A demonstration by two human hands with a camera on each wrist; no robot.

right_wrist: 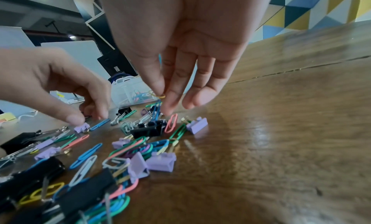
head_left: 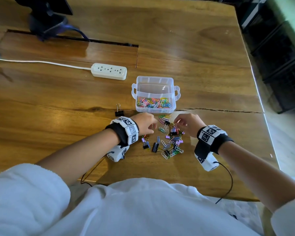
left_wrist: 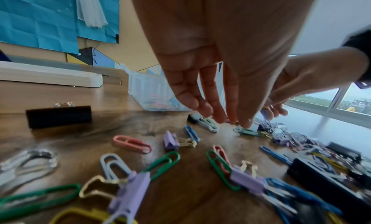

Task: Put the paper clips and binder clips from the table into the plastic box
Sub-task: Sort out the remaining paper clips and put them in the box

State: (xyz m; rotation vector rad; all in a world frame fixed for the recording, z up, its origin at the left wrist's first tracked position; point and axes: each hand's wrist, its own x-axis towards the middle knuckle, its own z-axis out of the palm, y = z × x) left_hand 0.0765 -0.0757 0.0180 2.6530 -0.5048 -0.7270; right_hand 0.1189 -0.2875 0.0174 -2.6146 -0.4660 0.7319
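A clear plastic box (head_left: 155, 86) stands open on the wooden table, its near compartment holding several coloured paper clips (head_left: 153, 103). Just in front lies a loose pile of paper clips and purple and black binder clips (head_left: 169, 142). My right hand (right_wrist: 160, 97) hovers over the pile's far end and pinches a yellow paper clip (right_wrist: 159, 95) between thumb and forefinger. My left hand (left_wrist: 230, 117) reaches down at the pile's left edge, its fingertips at the table by a green clip (left_wrist: 248, 131); I see nothing held in it. One black binder clip (head_left: 119, 111) stands apart, left of the box.
A white power strip (head_left: 109, 71) with its cable lies behind and left of the box. A dark monitor base (head_left: 48, 23) stands at the far left by a slot in the table. The table's right edge (head_left: 262, 108) drops off beside dark shelving.
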